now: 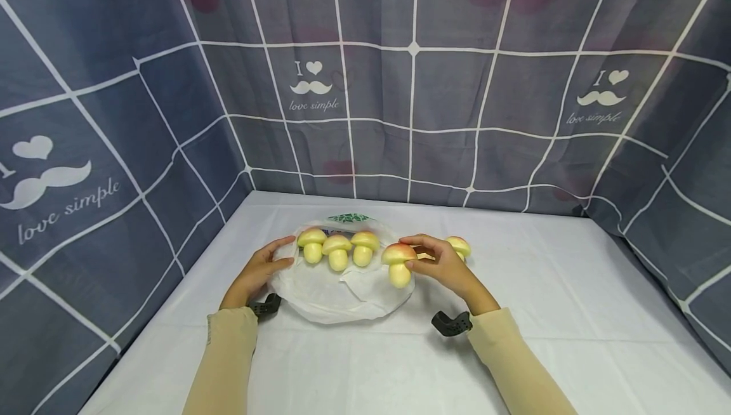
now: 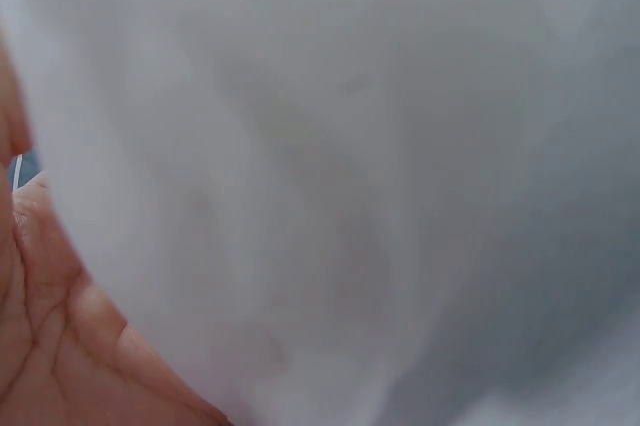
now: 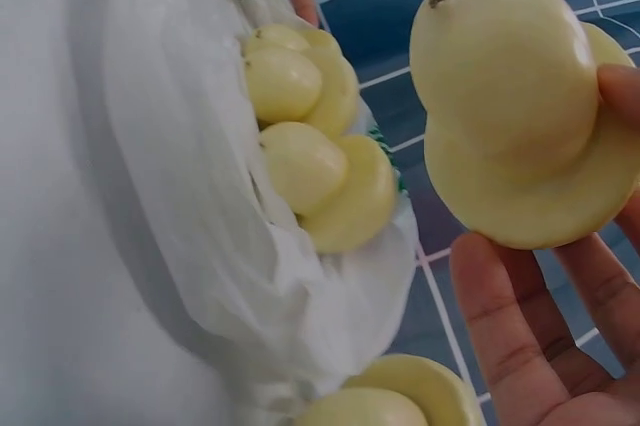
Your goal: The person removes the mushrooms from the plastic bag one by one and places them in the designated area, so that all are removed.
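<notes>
Soft, even light over a bright white counter [image 1: 571,288], with the patterned curtain [image 1: 377,82] dimmer behind.
The head view is fairly clear, its wide lens bowing the curtain's lines, with a faint, soft-edged shadow beside the right sleeve [image 1: 511,355]. In the left wrist view the white bag [image 2: 270,166] blurs into a grey haze, while the left hand [image 2: 65,341] shows sharper creases; the right wrist view is crisper, with pale glare on the mushroom-shaped piece [image 3: 505,71].
</notes>
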A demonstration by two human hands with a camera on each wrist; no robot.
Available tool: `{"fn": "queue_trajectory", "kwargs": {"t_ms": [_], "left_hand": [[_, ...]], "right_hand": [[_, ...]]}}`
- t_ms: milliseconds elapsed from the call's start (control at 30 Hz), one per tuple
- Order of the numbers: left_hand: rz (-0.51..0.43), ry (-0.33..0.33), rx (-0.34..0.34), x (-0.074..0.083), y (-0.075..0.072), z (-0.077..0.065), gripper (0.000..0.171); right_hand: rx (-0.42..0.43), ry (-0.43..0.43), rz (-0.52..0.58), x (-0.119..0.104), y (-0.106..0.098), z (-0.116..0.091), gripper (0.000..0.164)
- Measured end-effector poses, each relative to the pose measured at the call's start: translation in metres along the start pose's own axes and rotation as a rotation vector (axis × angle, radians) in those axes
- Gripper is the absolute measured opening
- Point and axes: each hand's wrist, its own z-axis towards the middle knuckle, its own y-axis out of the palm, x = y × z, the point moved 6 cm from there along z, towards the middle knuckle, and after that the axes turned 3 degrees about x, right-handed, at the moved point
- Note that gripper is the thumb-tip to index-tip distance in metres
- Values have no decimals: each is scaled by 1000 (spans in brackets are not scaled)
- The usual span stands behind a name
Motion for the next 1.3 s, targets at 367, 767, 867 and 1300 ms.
{"fn": "queue_trajectory", "kwargs": {"t_ms": [367,767,867,1300], "left_hand": [[-18,-10,8,1,1,1,69],[1,-32,15,-1,0,3,69],[12,-32,18,-2,0,3,69],[2,-19,21,-3,-1,3,69]], "right_hand": [[39,-15,-82,-1,-25,-4,46],[77,35,-77,-2,-45,-11,46],[89,16,-66,-4,-50,-12,45],[182,-29,-38,-7,-75,-17,45]]}}
